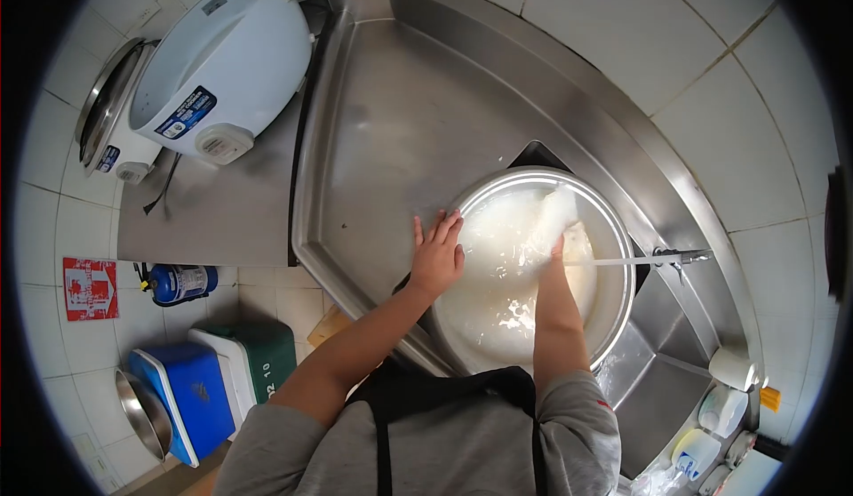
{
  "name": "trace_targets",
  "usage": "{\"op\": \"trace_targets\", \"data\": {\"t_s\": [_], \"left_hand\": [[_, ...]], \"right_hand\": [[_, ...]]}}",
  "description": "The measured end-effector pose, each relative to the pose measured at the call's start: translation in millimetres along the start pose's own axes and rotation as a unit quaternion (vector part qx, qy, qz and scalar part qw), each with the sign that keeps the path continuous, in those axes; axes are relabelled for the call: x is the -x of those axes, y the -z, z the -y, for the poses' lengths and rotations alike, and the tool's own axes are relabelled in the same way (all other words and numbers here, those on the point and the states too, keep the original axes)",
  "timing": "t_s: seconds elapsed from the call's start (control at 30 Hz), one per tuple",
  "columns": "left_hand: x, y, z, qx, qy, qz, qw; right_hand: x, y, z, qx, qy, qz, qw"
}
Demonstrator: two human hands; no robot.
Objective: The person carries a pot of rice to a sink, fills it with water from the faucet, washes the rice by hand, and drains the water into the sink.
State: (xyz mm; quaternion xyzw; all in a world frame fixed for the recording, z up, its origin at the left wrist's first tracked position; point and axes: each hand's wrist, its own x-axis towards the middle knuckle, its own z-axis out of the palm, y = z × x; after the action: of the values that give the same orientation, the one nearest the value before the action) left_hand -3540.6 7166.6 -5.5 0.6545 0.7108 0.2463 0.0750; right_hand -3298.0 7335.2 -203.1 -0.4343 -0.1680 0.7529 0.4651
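The left hand (437, 256) has its fingers spread at the near-left rim of a large round pot (533, 175), which stands at the steel bench (400, 123). The right hand (556, 254) dips into cloudy water (493, 269) inside, beside a whitish thing (558, 212); its grip is hidden. A tap (613, 262) reaches over the rim.

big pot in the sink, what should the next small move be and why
Probably a slow sweep of the right hand through the cloudy water: that hand reaches down into the pot, and the water looks too milky to show the bottom. The left hand, spread at the near-left rim, seems well placed to steady it.
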Motion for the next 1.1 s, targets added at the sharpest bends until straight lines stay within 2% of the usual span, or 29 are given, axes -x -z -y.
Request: {"op": "trace_targets", "data": {"t_s": [0.17, 0.27, 0.33, 0.43, 0.5, 0.57, 0.67, 0.77, 0.87, 1.0, 1.07, 1.1], "left_hand": [[1.2, -2.1, 0.6, 0.003, -0.004, -0.005, 1.0], [2.0, -1.3, -0.4, -0.006, -0.002, 0.0, 1.0], [2.8, -2.0, -0.4, -0.011, 0.0, 0.007, 1.0], [3.2, -3.8, 1.0, -0.014, -0.004, -0.005, 1.0], [4.0, -2.3, 0.0, -0.012, -0.005, -0.008, 1.0], [3.8, -3.5, 1.3, -0.015, -0.006, -0.007, 1.0], [3.4, -3.1, 0.9, -0.018, -0.007, -0.005, 1.0], [3.4, -5.2, 1.6, -0.019, -0.008, -0.008, 1.0], [2.9, -5.5, 2.1, -0.026, -0.005, -0.003, 1.0], [0.9, -4.7, 1.3, -0.034, -0.01, -0.001, 0.999], [2.3, -5.6, 2.3, -0.046, -0.011, -0.003, 0.999], [2.7, -5.2, 2.0, -0.044, -0.01, 0.001, 0.999]], "right_hand": [[16.1, -45.3, -49.2, 0.104, -0.03, 0.067, 0.992], [35.5, -63.3, -76.8, 0.265, -0.034, 0.128, 0.955], [48.5, -70.9, -89.1, 0.426, -0.004, 0.19, 0.885], [76.3, -65.6, -95.9, 0.639, 0.074, 0.309, 0.701], [104.0, -59.8, -102.7, 0.723, 0.112, 0.375, 0.569], [137.8, -62.1, -101.7, 0.773, 0.098, 0.406, 0.477], [215.4, -116.6, -50.5, 0.814, 0.017, 0.424, 0.398], [224.4, -66.4, -45.1, 0.821, 0.152, 0.446, 0.323], [181.6, -10.8, -38.0, 0.819, 0.301, 0.424, 0.244], [132.0, -15.3, -25.8, 0.861, 0.178, 0.295, 0.373], [81.3, 12.7, -53.7, 0.863, 0.101, 0.203, 0.451], [54.1, 36.7, -55.8, 0.804, 0.047, 0.246, 0.538]]}}
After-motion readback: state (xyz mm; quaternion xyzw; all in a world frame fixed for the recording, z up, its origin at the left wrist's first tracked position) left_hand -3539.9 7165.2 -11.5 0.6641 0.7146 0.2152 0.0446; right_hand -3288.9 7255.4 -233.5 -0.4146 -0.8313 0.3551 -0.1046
